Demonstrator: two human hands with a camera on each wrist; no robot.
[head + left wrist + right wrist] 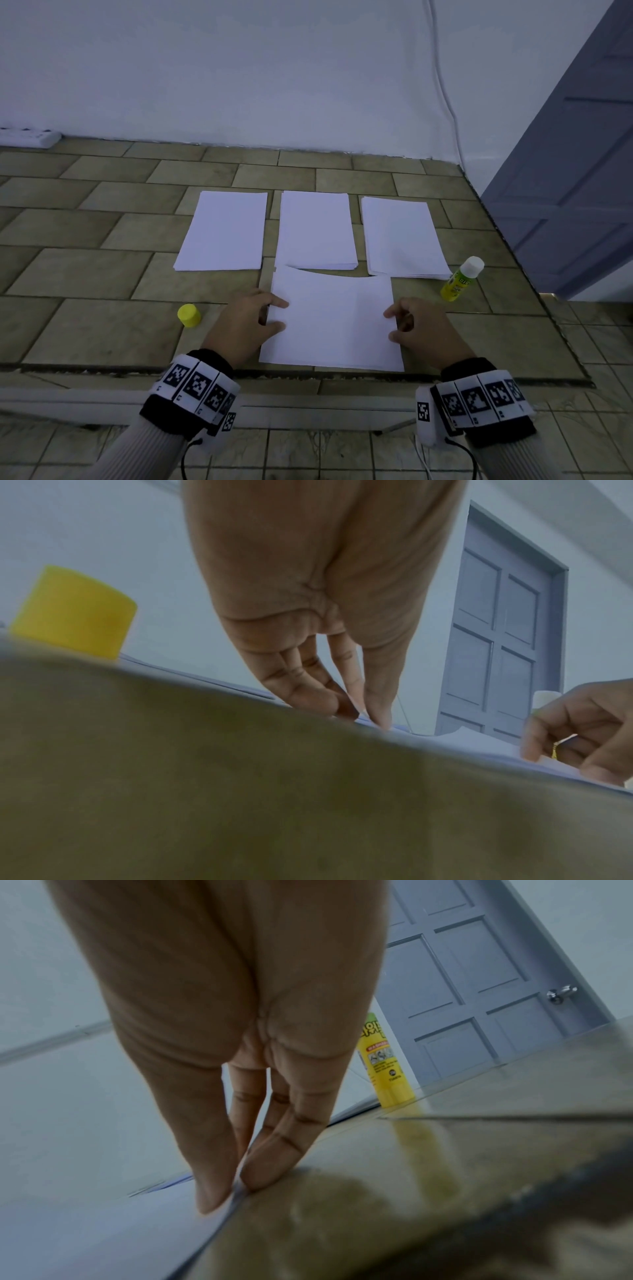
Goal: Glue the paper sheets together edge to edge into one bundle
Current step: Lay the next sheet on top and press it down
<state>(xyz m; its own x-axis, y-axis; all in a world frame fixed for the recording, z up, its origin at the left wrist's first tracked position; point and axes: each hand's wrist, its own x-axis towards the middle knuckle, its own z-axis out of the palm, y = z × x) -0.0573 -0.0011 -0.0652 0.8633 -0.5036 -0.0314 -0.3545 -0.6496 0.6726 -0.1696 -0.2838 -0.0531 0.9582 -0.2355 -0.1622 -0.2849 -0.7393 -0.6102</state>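
Note:
A landscape stack of white paper sheets (332, 322) lies on the tiled table near its front edge. My left hand (279, 315) pinches the stack's left edge, with thumb and fingertips on the sheets (479, 739). My right hand (390, 325) pinches the right edge; the right wrist view shows its thumb on the paper (103, 1231) and its fingers down at the edge. A yellow glue stick (460, 281) with its white top showing stands to the right of the stack. Its yellow cap (189, 315) stands to the left of my left hand.
Three more paper stacks, left (222, 233), middle (315, 233) and right (404, 240), lie in a row behind the held one. The table's right edge (513, 246) runs close to the glue stick. A grey door (575, 171) stands beyond, and a power strip (29, 137) lies at the far left.

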